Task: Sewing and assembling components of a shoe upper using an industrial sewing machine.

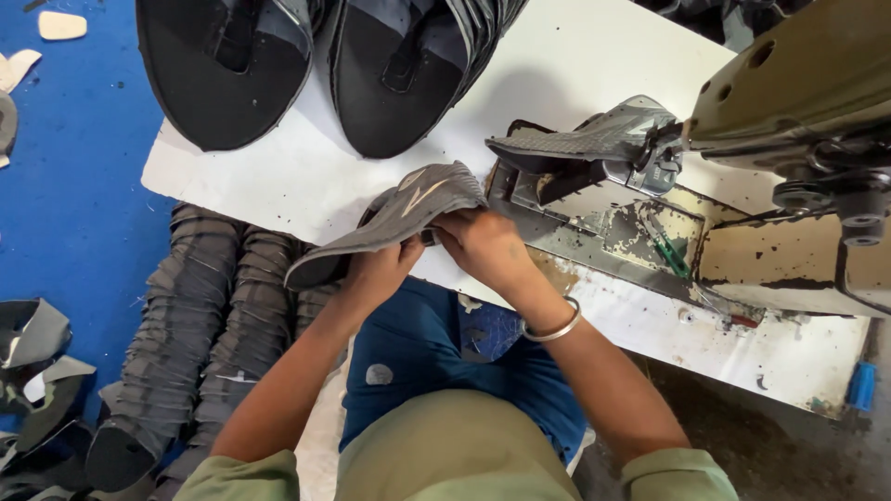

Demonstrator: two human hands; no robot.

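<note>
Blue flooring (pixel 65 186) spreads along the left side of the view, strewn with pale offcuts and grey fabric scraps, and a white worktable (pixel 278 176) with a chipped, stained top crosses the middle. At the table's far edge lie two stacks of dark shoe uppers (pixel 316 65) fanned out side by side, and below its near edge, on the floor, long rows of stacked grey uppers (pixel 195 325) run toward the lower left. To the right stands an olive-coloured industrial sewing machine (pixel 798 102), with another grey shoe upper (pixel 585 139) resting on its post just beside the needle area; a small green-handled tool (pixel 670 252) lies on the worn machine bed. Over the table's near edge the person holds a grey knit shoe upper (pixel 408 209) with pale stripes on its side. The left hand (pixel 380 269) is closed around the upper's lower part from beneath, fingers curled under the fabric. The right hand (pixel 483 246), a metal bangle (pixel 554 327) on its wrist, pinches the upper's right edge with bent fingers, close to the machine's base.
</note>
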